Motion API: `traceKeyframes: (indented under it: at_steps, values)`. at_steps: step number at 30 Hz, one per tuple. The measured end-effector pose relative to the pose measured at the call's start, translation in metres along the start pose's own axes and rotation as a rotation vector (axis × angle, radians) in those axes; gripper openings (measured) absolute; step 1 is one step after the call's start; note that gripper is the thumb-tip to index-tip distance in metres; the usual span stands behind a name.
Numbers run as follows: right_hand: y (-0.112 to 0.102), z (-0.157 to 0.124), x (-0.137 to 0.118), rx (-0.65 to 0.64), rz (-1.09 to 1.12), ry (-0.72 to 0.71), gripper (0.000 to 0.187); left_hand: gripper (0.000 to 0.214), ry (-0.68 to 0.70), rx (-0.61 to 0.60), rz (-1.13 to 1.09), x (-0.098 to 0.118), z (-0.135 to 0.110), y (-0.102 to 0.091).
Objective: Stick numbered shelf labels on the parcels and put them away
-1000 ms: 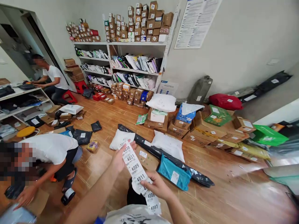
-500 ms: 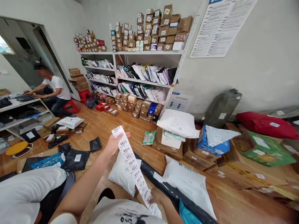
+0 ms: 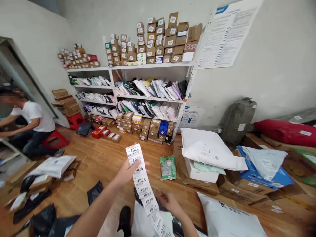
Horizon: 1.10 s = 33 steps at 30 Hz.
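A long white strip of printed number labels (image 3: 142,180) hangs down in front of me, with 4022 at its top end. My left hand (image 3: 130,169) grips the strip near that end, the thumb lying over the 4023 label. Just right of the strip's lower half is my right hand (image 3: 166,201), slightly blurred, its fingers curled inward and apart from the paper. Whether anything small is in those fingers is hidden. Below the strip lies a white mailing bag (image 3: 139,219); a dark shoe (image 3: 124,219) shows beside it.
Shelving (image 3: 153,98) along the wall holds bagged parcels and stacked boxes. To the right stand cartons under a large white bag (image 3: 209,148); a green packet (image 3: 168,168) lies on the floor. A seated person (image 3: 37,115) is at left, with parcels (image 3: 53,166) on the floor nearby.
The view has shifted leftward-lying things out of frame and nearer the shelves. My right hand has come off the strip's lower part and moved up beside it. The 4022 label now shows on top.
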State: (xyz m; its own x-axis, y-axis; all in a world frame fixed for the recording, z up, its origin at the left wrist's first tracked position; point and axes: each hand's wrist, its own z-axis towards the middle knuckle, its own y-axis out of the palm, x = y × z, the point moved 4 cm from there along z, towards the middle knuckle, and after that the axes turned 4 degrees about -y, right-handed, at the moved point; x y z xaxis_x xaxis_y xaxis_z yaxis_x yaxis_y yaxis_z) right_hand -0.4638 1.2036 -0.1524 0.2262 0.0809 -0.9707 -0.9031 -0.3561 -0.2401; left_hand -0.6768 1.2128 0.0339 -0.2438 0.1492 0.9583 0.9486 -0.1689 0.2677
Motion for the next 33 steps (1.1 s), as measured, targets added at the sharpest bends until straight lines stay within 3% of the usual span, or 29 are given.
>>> traceKeyframes:
  at_steps: [3, 5, 7, 9, 12, 14, 19, 22, 25, 29, 33]
  values:
    - [0.016, 0.082, -0.103, 0.256, 0.259, -0.256, 0.044, 0.049, -0.092, -0.102, 0.073, 0.022, 0.039, -0.043]
    - [0.028, 0.125, -0.171, 0.278, 0.351, -0.421, 0.052, 0.047, -0.033, -0.152, 0.202, 0.042, 0.063, -0.064]
    - [0.035, 0.16, -0.218, 0.372, 0.358, -0.507, 0.049, 0.044, 0.094, -0.177, 0.322, 0.061, 0.086, -0.079]
    - [0.038, 0.188, -0.244, 0.481, 0.323, -0.53, 0.032, 0.04, 0.171, -0.165, 0.339, 0.076, 0.108, -0.09]
    - [0.038, 0.219, -0.26, 0.533, 0.215, -0.603, 0.009, 0.039, 0.229, -0.076, 0.198, 0.09, 0.14, -0.105]
    - [0.035, 0.235, -0.267, 0.53, 0.103, -0.675, 0.004, 0.035, 0.293, 0.002, 0.109, 0.099, 0.159, -0.114]
    - [0.025, 0.285, -0.275, 0.542, -0.201, -0.723, 0.029, 0.031, 0.417, 0.124, 0.113, 0.117, 0.216, -0.141]
    - [0.005, 0.325, -0.279, 0.729, -0.527, -0.822, 0.037, 0.028, 0.486, 0.074, 0.279, 0.128, 0.267, -0.148]
    - [-0.033, 0.373, -0.278, 0.881, -0.826, -0.964, 0.034, 0.024, 0.56, -0.008, 0.411, 0.142, 0.334, -0.144]
    - [-0.111, 0.449, -0.271, 0.809, -0.988, -1.055, 0.033, 0.022, 0.6, -0.188, 0.482, 0.154, 0.445, -0.116]
    - [-0.195, 0.526, -0.261, 0.765, -1.132, -1.036, 0.021, 0.024, 0.622, -0.345, 0.533, 0.164, 0.56, -0.081]
